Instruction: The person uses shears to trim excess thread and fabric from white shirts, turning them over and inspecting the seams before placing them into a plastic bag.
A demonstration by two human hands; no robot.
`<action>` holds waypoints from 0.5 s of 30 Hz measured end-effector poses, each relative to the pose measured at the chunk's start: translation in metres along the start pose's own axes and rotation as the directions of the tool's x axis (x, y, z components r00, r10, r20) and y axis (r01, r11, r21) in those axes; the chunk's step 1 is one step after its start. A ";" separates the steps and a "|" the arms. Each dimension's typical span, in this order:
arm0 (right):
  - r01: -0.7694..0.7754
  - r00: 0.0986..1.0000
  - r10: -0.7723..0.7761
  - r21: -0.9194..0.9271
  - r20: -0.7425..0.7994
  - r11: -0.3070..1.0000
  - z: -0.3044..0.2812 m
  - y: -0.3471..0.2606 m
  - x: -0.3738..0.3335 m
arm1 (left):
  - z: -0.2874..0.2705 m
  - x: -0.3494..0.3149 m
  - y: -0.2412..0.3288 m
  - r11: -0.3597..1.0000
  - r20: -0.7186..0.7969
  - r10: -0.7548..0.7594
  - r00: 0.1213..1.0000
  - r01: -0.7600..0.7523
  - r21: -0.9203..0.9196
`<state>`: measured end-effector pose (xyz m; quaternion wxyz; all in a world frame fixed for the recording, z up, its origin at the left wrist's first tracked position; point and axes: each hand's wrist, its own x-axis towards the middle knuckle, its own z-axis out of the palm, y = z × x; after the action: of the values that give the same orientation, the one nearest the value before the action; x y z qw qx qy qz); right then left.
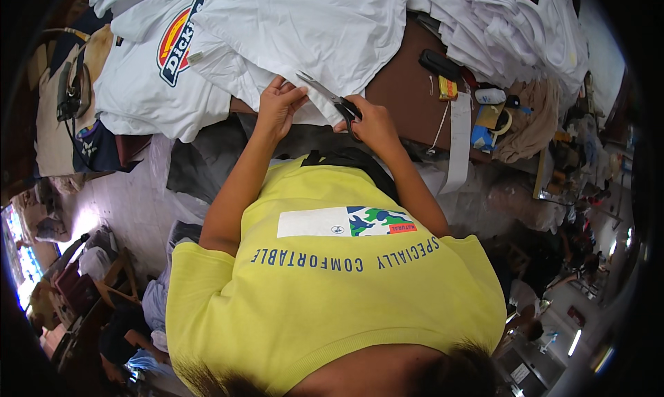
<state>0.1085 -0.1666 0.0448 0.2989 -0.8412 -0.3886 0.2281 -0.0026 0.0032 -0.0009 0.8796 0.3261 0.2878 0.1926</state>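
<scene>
A white T-shirt [311, 30] is spread over the table in front of me, with its near edge hanging toward my body. My left hand [279, 108] is closed at this near edge, thumb and fingers pinching the cloth. In my right hand [374, 125] are scissors with black handles [348, 113]. Their metal blades point left across the shirt's edge, the tips close to my left fingers. The blades look slightly apart. Whether a thread lies between them is too small to tell.
Another white T-shirt [155, 79] with a colourful print lies at left. A heap of white shirts [512, 30] fills the far right. On the brown tabletop [404, 79] are a black case [439, 65], a white paper strip [458, 141] and a tape roll [501, 122]. People sit in the background.
</scene>
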 end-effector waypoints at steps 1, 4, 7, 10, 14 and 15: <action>-0.003 1.000 0.003 0.049 -0.002 0.999 0.000 0.001 -0.003 | 0.000 0.002 0.001 1.000 -0.013 -0.002 1.000 0.002 -0.026; -0.082 0.996 0.078 0.103 0.040 0.991 0.001 0.005 -0.009 | -0.007 0.008 0.002 1.000 -0.014 -0.011 1.000 0.010 -0.008; -0.046 0.999 0.046 -0.009 0.015 0.999 0.002 0.008 -0.005 | -0.005 0.007 0.003 1.000 -0.023 -0.002 1.000 0.002 0.020; 0.000 1.000 -0.001 -0.048 -0.012 0.999 -0.002 -0.010 0.003 | -0.002 0.005 0.006 1.000 -0.016 0.011 1.000 -0.011 0.013; -0.042 0.999 0.042 -0.006 -0.005 0.999 0.003 -0.014 0.013 | -0.002 0.004 0.009 1.000 0.001 0.021 1.000 -0.021 -0.003; -0.047 0.999 0.047 -0.006 0.004 0.999 0.004 -0.015 0.014 | -0.003 0.004 0.009 1.000 0.001 0.020 1.000 -0.020 -0.006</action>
<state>0.1068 -0.1470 0.0500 0.2905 -0.8504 -0.3701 0.2355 -0.0025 0.0131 0.0020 0.8787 0.3265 0.2836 0.2019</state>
